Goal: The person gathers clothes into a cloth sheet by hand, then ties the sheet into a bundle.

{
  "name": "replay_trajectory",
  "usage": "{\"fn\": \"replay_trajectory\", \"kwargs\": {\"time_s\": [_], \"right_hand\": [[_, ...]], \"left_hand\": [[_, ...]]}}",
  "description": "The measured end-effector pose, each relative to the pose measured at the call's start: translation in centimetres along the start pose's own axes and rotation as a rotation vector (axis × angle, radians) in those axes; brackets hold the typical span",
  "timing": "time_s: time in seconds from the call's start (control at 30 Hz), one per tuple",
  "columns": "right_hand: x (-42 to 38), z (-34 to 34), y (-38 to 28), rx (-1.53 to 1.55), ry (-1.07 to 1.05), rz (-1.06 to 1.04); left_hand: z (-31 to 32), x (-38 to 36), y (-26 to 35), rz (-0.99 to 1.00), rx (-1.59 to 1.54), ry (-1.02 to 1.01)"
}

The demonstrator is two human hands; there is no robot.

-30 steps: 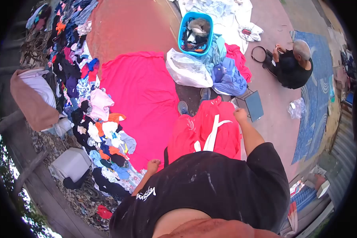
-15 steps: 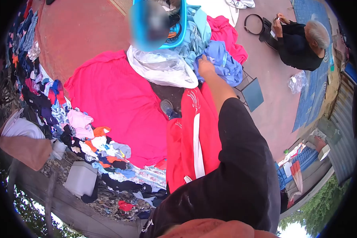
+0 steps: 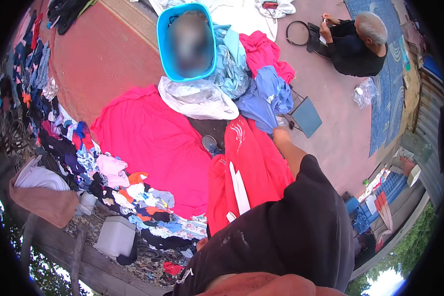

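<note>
My right hand [image 3: 281, 134] is closed on the near end of a blue cloth [image 3: 267, 101], which stretches taut from a heap of fabric to my fingers. Beside it in the heap lie a pale teal shiny cloth [image 3: 229, 64] and a crumpled pink cloth [image 3: 264, 52]. A small part of my left hand [image 3: 201, 243] shows at the edge of my black shirt, near my red trousers [image 3: 251, 163]; its fingers are mostly hidden. To the left of the blue cloth lies a white plastic bag [image 3: 197, 98].
A turquoise basket [image 3: 162, 49] stands beyond the bag, its contents blurred. A large pink sheet [image 3: 153, 143] covers the ground at left, beside piled clothes [image 3: 113, 170]. A small stool [image 3: 307, 117] stands at right; a seated person [image 3: 355, 47] holds something small.
My right hand has drawn back toward me, pulling the blue cloth out from the heap. My view has shifted, bringing more of the basket and part of my left hand into sight.
</note>
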State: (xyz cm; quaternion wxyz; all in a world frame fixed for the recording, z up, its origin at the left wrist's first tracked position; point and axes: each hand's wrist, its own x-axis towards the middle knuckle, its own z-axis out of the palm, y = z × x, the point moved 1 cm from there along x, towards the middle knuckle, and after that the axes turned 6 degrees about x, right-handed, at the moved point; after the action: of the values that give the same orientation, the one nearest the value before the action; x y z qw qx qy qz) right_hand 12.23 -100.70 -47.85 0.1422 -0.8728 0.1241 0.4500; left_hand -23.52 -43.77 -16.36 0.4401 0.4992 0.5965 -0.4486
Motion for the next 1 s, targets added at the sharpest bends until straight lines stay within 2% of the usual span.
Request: {"fn": "replay_trajectory", "kwargs": {"time_s": [0.1,0.17,0.23,0.33,0.43,0.53,0.6,0.73,0.8,0.9,0.97,1.0], "right_hand": [[-10.1,-1.2,2.8,0.043,-0.121,0.092],[-14.3,-4.1,2.3,0.06,-0.083,0.098],[-16.9,-5.8,1.4,0.122,-0.015,0.093],[-17.9,-8.6,-0.6,0.25,0.144,0.063],[-19.0,-11.3,-4.8,0.327,0.287,-0.01],[-21.5,-14.3,-11.5,0.409,0.416,-0.136],[-24.8,-16.4,-18.9,0.45,0.469,-0.223],[-31.3,-17.4,-35.3,0.651,0.566,-0.532],[-35.3,-17.1,-43.6,0.821,0.561,-0.664],[-40.5,-15.8,-53.6,0.972,0.456,-1.028],[-43.6,-15.8,-56.8,1.008,0.137,-1.209],[-44.1,-15.1,-57.6,1.025,0.1,-1.232]], "left_hand": [[-2.8,1.9,-0.2,0.09,-0.056,-0.069],[-2.5,1.6,3.7,0.173,0.199,0.123],[-2.1,-0.1,9.0,0.161,0.254,0.161],[-5.6,2.1,13.4,0.357,0.173,-0.048],[-3.8,-2.3,22.0,0.521,0.356,0.292],[-5.9,0.4,27.9,0.792,0.443,0.34],[-4.4,-1.0,33.6,0.966,0.504,0.266],[0.9,-3.6,40.6,1.161,0.726,-0.186],[3.3,-3.2,40.5,1.177,0.54,-0.516],[4.1,-2.4,39.2,1.384,0.711,-0.47],[2.9,-3.3,39.9,1.13,0.761,-0.553],[1.9,-4.1,40.5,1.004,0.775,-0.58]]}}
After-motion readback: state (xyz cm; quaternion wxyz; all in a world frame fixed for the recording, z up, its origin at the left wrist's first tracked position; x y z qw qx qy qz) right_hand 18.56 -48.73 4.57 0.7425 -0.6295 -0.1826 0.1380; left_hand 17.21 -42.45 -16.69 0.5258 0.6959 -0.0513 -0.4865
